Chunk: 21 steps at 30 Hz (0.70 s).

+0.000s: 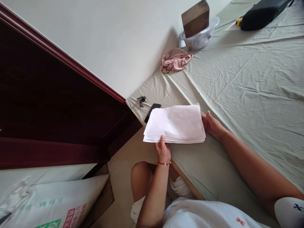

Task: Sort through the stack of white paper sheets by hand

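Paper: white stack, several sheets, near edges slightly fanned, over the rim of the sheet; can't tell if it rests there or is held clear. Left hand at the paper's near edge, thumb flat on top, other fingers mostly hidden below; closed on the stack. Red bracelet on that wrist, just below the paper. Right hand at the paper's right edge, thumb up and away from it, fingers partly behind the edge; can't tell whether they grip or only touch.

Phone lies by the paper's far left corner, partly covered by it. Keys left of and beyond the paper, near it. Pink cloth crumpled, straight beyond the paper. Bowl farther beyond the paper, brown box tilted in it. Black case well apart from the paper, far right, yellow item at its end. Sack with red and green print, well left of the paper and nearer the person.
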{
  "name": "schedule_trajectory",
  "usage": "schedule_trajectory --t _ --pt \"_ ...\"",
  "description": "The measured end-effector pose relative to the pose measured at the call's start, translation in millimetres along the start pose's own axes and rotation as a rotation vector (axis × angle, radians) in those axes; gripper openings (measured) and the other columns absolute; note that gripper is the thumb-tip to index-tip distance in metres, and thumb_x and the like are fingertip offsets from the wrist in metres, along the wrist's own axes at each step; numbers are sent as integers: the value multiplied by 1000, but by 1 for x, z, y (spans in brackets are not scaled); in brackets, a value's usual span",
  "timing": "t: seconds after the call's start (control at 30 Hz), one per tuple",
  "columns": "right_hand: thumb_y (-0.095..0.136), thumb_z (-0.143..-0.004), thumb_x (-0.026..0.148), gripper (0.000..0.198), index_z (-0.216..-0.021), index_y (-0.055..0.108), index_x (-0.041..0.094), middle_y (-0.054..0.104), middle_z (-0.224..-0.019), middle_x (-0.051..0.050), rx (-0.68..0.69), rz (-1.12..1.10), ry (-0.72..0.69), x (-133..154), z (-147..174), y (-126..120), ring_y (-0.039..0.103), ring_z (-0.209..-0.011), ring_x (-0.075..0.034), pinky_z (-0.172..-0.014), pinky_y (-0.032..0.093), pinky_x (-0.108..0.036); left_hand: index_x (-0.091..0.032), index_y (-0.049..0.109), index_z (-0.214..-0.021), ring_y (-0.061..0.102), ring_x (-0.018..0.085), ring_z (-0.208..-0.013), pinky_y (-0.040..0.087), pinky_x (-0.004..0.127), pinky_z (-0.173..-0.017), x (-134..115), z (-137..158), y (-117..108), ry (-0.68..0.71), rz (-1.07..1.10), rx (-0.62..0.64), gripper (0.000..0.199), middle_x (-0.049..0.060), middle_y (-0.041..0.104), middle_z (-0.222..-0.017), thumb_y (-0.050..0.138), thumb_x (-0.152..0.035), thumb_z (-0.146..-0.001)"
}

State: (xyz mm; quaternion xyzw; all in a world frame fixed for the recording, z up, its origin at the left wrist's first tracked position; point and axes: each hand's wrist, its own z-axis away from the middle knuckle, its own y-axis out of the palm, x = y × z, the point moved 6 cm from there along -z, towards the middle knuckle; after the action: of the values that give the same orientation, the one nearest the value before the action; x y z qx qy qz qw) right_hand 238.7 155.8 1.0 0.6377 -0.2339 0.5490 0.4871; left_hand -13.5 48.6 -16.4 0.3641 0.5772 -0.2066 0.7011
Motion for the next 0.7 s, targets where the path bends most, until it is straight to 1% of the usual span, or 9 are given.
schedule_trajectory --t 0.03,0.1,0.17,0.3,0.37,0.47,0.53,0.6,0.7 --pt "62 -82 81 64 -109 78 25 81 -98 -8 -18 -28 10 0 0 -2 76 -94 -28 -86 61 -43 -24 76 -110 69 25 -122 55 34 -101 3 2 -3 -7 -18 16 42 8 77 -122 84 -50 -78" --pt "85 -74 59 50 -110 78 26 81 -103 -6 -29 -49 40 -2 -1 -3 76 -95 -27 -90 60 -43 -23 77 -107 69 25 -121 54 35 -102 7 3 -8 -33 -35 52 41 9 77 -119 86 -49 -76" --pt "93 -67 45 43 -103 80 24 81 -99 -5 -43 -43 55 -4 -1 -5 76 -89 -25 -90 60 -43 -24 78 -107 69 25 -121 53 36 -104 6 0 -14 -64 -14 89 42 8 77 -119 89 -44 -72" --pt "93 -67 42 33 -92 82 24 82 -92 -5 -111 -102 36 -3 1 -12 75 -81 -23 -84 61 -43 -29 76 -110 68 24 -122 51 39 -107 -13 -15 -31 -57 46 116 44 5 76 -122 90 -39 -69" --pt "93 -66 40 30 -90 83 25 82 -93 -4 -140 -130 7 0 3 -15 75 -81 -22 -85 61 -42 -30 74 -108 69 25 -116 54 39 -102 -28 -26 -42 -18 60 124 42 4 76 -118 89 -43 -71" --pt "94 -66 36 29 -91 84 27 82 -95 -4 -132 -161 -14 4 5 -15 76 -83 -22 -85 62 -42 -30 73 -106 72 22 -103 57 35 -93 -46 -38 -57 10 44 161 47 2 77 -105 92 -48 -66" --pt "94 -67 34 29 -93 84 28 82 -95 -3 -104 -173 -10 4 7 -12 76 -83 -22 -83 62 -40 -28 74 -104 72 22 -104 56 35 -98 -50 -42 -63 14 -54 182 53 3 77 -102 97 -44 -60" --pt "93 -67 33 29 -94 84 28 82 -94 -2 -83 -171 0 3 8 -11 76 -82 -21 -81 62 -38 -23 75 -103 70 26 -112 52 39 -107 -46 -41 -67 5 -206 197 58 6 78 -105 100 -39 -53" --pt "94 -66 35 27 -90 84 25 82 -92 -3 -39 -122 27 0 7 -11 76 -80 -22 -79 63 -38 -17 77 -102 68 30 -118 46 46 -116 -33 -36 -69 -8 -389 213 59 10 79 -108 99 -42 -54"
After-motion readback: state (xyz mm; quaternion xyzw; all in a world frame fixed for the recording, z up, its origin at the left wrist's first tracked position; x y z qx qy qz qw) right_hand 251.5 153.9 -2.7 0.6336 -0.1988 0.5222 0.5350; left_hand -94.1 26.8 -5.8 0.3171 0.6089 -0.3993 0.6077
